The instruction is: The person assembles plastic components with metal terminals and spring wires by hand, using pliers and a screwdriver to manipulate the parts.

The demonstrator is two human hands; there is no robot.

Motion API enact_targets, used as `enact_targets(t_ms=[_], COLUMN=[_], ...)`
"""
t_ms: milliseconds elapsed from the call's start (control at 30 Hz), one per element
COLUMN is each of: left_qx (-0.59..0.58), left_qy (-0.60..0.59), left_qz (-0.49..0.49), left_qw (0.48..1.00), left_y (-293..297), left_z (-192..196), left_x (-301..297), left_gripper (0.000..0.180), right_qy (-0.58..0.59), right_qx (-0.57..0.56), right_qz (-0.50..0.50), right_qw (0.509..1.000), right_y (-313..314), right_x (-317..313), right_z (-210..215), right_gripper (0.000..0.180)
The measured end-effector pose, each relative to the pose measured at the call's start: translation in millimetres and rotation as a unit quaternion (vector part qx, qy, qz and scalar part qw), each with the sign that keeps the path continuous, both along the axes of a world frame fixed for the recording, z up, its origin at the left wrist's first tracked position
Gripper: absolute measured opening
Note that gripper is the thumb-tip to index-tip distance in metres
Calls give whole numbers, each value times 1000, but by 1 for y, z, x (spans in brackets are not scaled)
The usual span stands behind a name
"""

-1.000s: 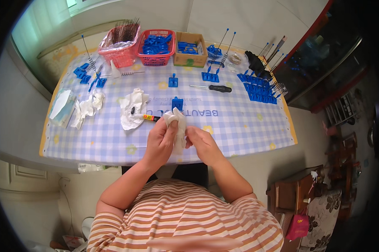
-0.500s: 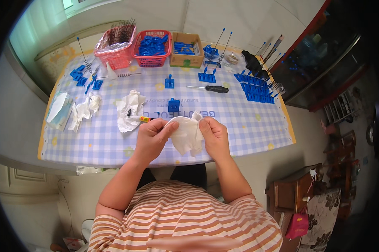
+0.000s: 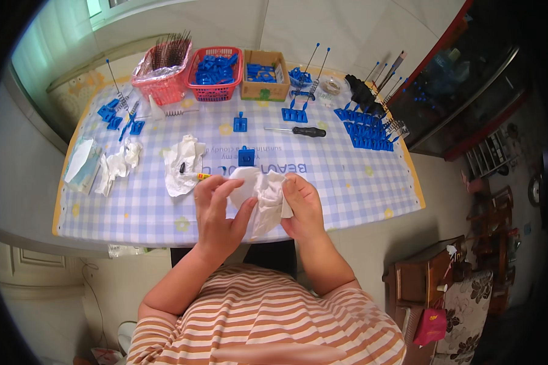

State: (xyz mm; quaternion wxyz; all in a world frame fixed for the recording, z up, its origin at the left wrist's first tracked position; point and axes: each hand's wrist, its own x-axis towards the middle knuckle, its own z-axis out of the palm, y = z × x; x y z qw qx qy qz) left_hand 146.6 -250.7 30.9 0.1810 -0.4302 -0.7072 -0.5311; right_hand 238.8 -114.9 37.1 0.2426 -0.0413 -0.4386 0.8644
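Observation:
A crumpled white tissue (image 3: 265,198) is pinched in my right hand (image 3: 304,205), above the near edge of the table. My left hand (image 3: 218,210) is at the tissue's left side, thumb and fingers apart; its fingertips are close to the paper, and I cannot tell whether they touch it. Just beyond the tissue stands a small blue plastic piece (image 3: 246,157), with a similar blue piece (image 3: 240,123) farther back. Left of them, a second crumpled tissue (image 3: 186,155) lies flat with a small black item on it. A yellow-and-red tube (image 3: 204,176) is partly hidden behind my left hand.
Along the back stand a red basket with dark bristly rods (image 3: 162,76), a red basket of blue parts (image 3: 215,91) and a cardboard box (image 3: 265,92). A screwdriver (image 3: 309,131) lies right of centre, near rows of blue pieces (image 3: 371,135). Tissue pack (image 3: 82,164) at left.
Both hands held the tissue stretched between them; now the left fingers have spread off its edge. The tissue is more bunched up in the right hand.

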Motion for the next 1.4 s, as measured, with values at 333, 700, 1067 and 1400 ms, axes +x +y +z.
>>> enact_targets(t_ms=[333, 700, 1067, 1400], left_qx=[170, 153, 106, 262], left_qy=[-490, -398, -335, -507], left_qz=[-254, -192, -382, -384], left_qw=[817, 884, 855, 726], left_y=[1, 12, 10, -1], left_z=[-11, 17, 38, 66], left_x=[28, 25, 25, 5], left_gripper=[53, 54, 64, 56], right_qy=[16, -8, 62, 99], right_qx=[5, 470, 538, 605], right_qz=[195, -183, -148, 2], right_qw=[981, 864, 827, 790], right_y=[-33, -39, -42, -54], right_x=[-15, -17, -16, -4], right_z=[-9, -1, 26, 11], right_gripper=[29, 30, 84, 86])
